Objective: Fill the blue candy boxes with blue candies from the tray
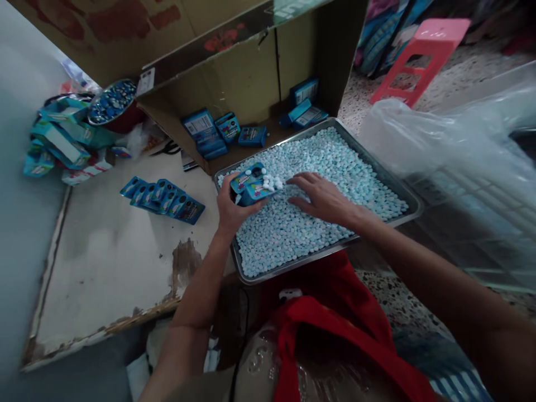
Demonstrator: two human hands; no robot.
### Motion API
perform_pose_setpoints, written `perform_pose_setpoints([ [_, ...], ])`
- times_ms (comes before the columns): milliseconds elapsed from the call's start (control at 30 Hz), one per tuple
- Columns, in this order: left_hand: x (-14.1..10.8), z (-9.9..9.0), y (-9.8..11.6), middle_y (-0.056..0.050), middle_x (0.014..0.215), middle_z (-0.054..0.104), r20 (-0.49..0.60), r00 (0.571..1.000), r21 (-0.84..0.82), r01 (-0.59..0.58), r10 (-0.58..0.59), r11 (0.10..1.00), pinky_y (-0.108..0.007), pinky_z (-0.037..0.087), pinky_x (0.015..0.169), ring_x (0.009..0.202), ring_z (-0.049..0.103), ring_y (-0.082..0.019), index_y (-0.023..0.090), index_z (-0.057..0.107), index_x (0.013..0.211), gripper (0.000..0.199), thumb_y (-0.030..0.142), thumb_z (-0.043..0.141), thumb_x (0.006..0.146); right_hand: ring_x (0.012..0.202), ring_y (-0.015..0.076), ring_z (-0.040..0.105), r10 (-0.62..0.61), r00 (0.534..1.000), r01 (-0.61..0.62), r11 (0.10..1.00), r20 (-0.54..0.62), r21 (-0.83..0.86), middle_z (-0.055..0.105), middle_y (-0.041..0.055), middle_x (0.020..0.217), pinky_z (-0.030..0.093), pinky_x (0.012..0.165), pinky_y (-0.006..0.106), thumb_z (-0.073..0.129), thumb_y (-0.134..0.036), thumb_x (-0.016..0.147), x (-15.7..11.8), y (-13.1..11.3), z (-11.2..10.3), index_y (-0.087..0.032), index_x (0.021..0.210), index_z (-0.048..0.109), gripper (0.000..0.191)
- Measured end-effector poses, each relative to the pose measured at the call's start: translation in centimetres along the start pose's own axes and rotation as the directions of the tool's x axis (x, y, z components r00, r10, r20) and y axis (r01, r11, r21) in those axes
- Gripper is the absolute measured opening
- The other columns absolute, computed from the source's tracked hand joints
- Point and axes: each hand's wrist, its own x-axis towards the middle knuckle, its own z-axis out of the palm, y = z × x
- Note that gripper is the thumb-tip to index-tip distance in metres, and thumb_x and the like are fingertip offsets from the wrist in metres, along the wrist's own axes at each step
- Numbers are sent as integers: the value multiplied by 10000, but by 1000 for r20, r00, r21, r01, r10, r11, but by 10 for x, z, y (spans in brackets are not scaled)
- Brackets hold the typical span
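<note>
My left hand (231, 211) is closed around a blue candy pack (250, 187) with printed lettering, held over the left part of a metal tray. Pale candies (273, 182) are bunched at the pack's right end. The metal tray (412, 215) is filled with small pale blue and white candies (352, 167). Just right of the pack, my right hand (322, 196) is open, palm down, low over the candies with its fingers stretched toward the pack. Whether its fingertips touch the candies I cannot tell.
Several flat blue packs (163, 198) lie overlapping on the worn white table (104, 251). A cardboard box (247, 78) behind the tray holds more blue packs (205, 131). Far left are a bowl of wrapped sweets (112, 101), cartons (62, 137) and scissors (170, 147). Right: a pink stool (422, 56) and clear plastic (419, 134).
</note>
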Motion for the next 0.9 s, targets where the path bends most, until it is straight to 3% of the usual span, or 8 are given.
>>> perform_pose_setpoints([
  [100,-1,-20,3,-140,1350,718,125,991,25,-59,55,998,-501,608,1114,1304,721,-393,261,653,1361,996,840,976,618,1480,458,512,-37,998,47,985,60,-166,582,192,1624,483,1214,649,613,-498,1085,-1,-7,16,-232,1558,656,545],
  [200,-6,-32,-2,-143,1326,734,176,984,26,-29,24,999,-493,631,1067,1260,742,-392,255,666,1350,984,858,955,630,1328,438,579,-19,997,33,978,69,-207,661,209,1458,507,1148,640,541,-414,1114,17,-2,27,-219,1414,749,413],
  [367,-1,-23,-13,-107,1212,733,61,992,86,101,-107,991,-470,643,1006,1174,747,-358,245,649,1292,996,885,956,592,1210,450,605,91,996,-92,984,-14,-154,695,215,1240,510,1042,641,580,-360,1053,46,14,16,-208,1185,819,313],
  [433,7,-14,-15,-95,1206,723,-7,988,49,151,-151,987,-450,647,991,1173,747,-343,237,633,1289,984,886,943,618,1232,435,614,93,994,-95,995,-61,-32,700,188,1302,517,1045,621,654,-341,979,48,12,4,-234,1209,811,298],
  [533,16,-3,-12,-98,1250,724,-21,979,-56,199,-200,978,-422,656,974,1191,752,-333,247,607,1323,942,824,960,667,1069,334,678,100,994,-83,944,-36,321,720,128,1339,579,917,505,772,-378,875,46,-6,-1,-278,1366,712,505],
  [667,16,9,0,-92,1297,730,50,980,-104,199,-194,975,-422,642,1020,1222,750,-323,265,589,1338,847,688,985,720,793,232,640,261,965,-197,640,30,743,715,56,1000,533,688,375,862,-586,789,44,-32,19,-256,1177,624,562],
  [767,19,9,9,-79,1219,746,158,975,-61,167,-156,984,-408,643,942,1142,765,-321,255,612,1290,778,594,998,706,804,211,627,350,937,-177,518,-19,837,668,21,911,529,718,353,935,-562,682,47,-37,31,-247,1040,616,573],
  [900,35,0,22,-75,1183,769,226,967,112,91,-114,990,-410,620,931,1116,763,-343,250,642,1219,768,449,1053,602,800,202,621,383,921,-178,584,-75,792,684,22,899,525,711,342,973,-449,649,53,-32,27,-236,971,661,496],
])
